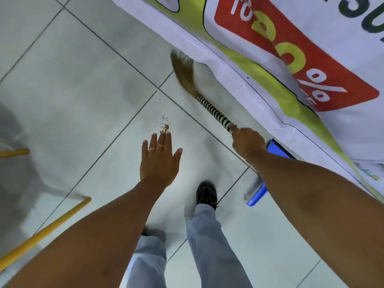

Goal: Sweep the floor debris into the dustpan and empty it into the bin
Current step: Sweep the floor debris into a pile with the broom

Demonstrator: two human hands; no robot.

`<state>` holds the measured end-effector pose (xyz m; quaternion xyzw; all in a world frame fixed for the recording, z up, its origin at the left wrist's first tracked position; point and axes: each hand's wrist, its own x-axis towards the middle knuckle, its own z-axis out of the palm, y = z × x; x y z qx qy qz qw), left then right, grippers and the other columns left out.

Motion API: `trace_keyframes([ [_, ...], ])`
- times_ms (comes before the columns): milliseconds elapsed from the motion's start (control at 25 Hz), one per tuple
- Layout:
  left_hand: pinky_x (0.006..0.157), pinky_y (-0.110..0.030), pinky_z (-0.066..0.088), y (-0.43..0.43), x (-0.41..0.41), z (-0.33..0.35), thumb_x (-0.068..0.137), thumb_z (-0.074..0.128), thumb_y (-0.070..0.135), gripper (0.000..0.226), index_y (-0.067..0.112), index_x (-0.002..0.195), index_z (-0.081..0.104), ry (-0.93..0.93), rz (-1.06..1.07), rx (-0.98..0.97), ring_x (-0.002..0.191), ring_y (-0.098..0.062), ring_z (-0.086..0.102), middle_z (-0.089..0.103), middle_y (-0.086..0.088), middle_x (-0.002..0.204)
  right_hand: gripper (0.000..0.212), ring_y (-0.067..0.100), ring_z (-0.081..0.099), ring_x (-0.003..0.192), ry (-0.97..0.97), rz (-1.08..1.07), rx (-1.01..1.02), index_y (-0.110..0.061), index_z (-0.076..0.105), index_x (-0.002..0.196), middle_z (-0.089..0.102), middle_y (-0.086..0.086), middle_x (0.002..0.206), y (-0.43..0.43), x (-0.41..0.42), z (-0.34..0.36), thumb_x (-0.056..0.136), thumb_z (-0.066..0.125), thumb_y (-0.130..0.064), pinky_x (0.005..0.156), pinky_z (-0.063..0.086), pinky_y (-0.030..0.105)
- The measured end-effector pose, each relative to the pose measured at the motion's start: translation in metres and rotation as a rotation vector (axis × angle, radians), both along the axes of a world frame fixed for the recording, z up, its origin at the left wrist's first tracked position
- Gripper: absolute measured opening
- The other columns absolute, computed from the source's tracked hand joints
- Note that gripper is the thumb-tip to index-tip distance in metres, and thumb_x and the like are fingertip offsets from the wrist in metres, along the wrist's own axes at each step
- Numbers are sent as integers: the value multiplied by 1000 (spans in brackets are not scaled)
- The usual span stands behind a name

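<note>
I see my right hand [247,142] clenched around the broom [207,104], a striped black-and-white handle ending in blurred tan bristles pointing far-left beside the banner [291,59]. My left hand [160,161] hovers spread, near the crumbs [165,126] on the floor [83,80].

left hand [160,161] is stretched out flat, palm down, fingers together and thumb stuck out to the side, two rings on it. right hand [247,143] is closed in a fist around a handle, bracelet at the wrist. both bare forearms reach forward, right foot stepped ahead
</note>
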<state>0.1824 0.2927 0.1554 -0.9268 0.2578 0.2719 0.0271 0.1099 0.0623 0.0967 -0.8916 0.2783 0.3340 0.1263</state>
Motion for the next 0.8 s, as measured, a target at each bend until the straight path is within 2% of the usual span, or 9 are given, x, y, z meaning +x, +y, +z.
trace_keyframes([
  [160,119,-46,12,1,2,2,98,27,40,60,8,148,21,20,18,6,147,-29,17,30,-8,155,47,36,59,108,34,215,3,-28,36,141,60,15,119,8,2,2,96,38,-15,85,50,39],
  [320,120,-46,11,11,-4,4,98,29,39,60,8,148,20,44,40,-44,147,-30,15,30,-8,155,49,34,60,100,44,418,-60,-27,36,140,61,12,113,0,-37,18,94,40,-11,74,50,37],
  [400,119,-47,13,24,-5,5,98,30,39,59,7,147,23,39,46,-65,146,-32,18,33,-10,154,57,34,64,78,-59,522,-158,-22,51,132,64,14,95,-4,-68,37,78,64,-8,56,52,36],
  [480,118,-49,16,42,-2,8,98,32,38,59,5,146,26,22,47,-97,145,-34,21,35,-11,152,69,32,60,50,-184,542,-232,-16,67,114,63,14,70,5,-100,51,48,83,-2,33,47,33],
  [520,118,-49,16,53,2,10,98,32,38,59,5,146,26,15,51,-106,145,-33,21,35,-12,153,68,32,58,45,-217,503,-229,-16,67,114,61,14,66,20,-111,53,48,82,-4,28,44,32],
  [560,118,-48,16,62,7,13,98,32,38,59,5,147,25,13,54,-104,145,-33,21,34,-12,153,60,32,59,44,-203,446,-188,-17,61,118,61,13,67,41,-115,56,60,76,-13,27,43,33],
  [640,119,-47,15,91,22,18,98,30,39,60,5,147,24,-4,51,-99,145,-32,20,33,-12,153,47,35,63,51,-209,306,-54,-23,45,129,63,15,78,109,-104,59,83,49,-32,34,49,40],
  [680,118,-48,16,108,30,21,98,30,39,60,4,146,26,-22,40,-93,145,-32,22,35,-13,152,47,38,65,60,-211,244,21,-25,38,136,63,17,87,149,-92,57,89,43,-33,44,53,44],
  [800,113,-51,26,166,54,34,97,30,40,59,2,142,35,-77,-23,-71,140,-35,33,45,-17,145,52,39,64,93,-50,211,263,-34,22,147,55,21,114,276,-46,52,99,36,-20,75,52,46],
])
